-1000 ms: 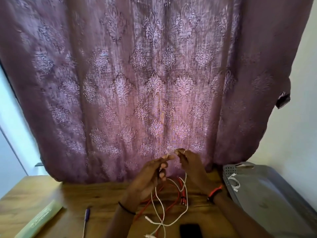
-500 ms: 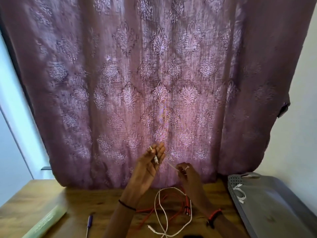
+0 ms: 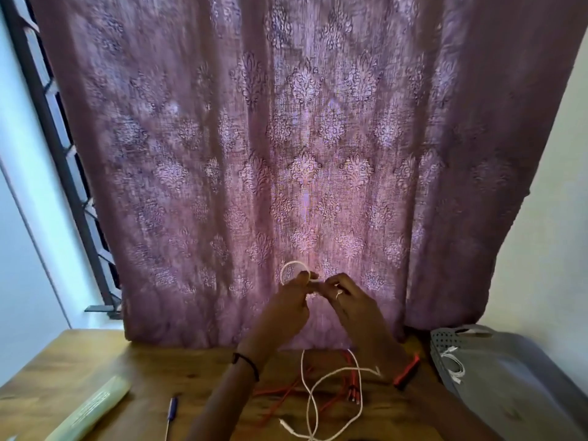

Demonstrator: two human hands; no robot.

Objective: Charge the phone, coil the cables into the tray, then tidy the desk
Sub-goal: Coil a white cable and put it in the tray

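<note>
Both forearms come up from the bottom edge and angle in toward each other. Left hand [image 3: 286, 305] and right hand [image 3: 351, 302] meet pretty much fingertip to fingertip, backs to the camera, fingers curled, both pinching a white cable [image 3: 292, 266]. Black band [image 3: 246, 364] on the left wrist, red band [image 3: 407, 374] on the right.

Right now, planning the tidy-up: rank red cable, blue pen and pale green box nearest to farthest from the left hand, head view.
1. red cable, desk below the left hand.
2. blue pen, further left.
3. pale green box, far left.
</note>
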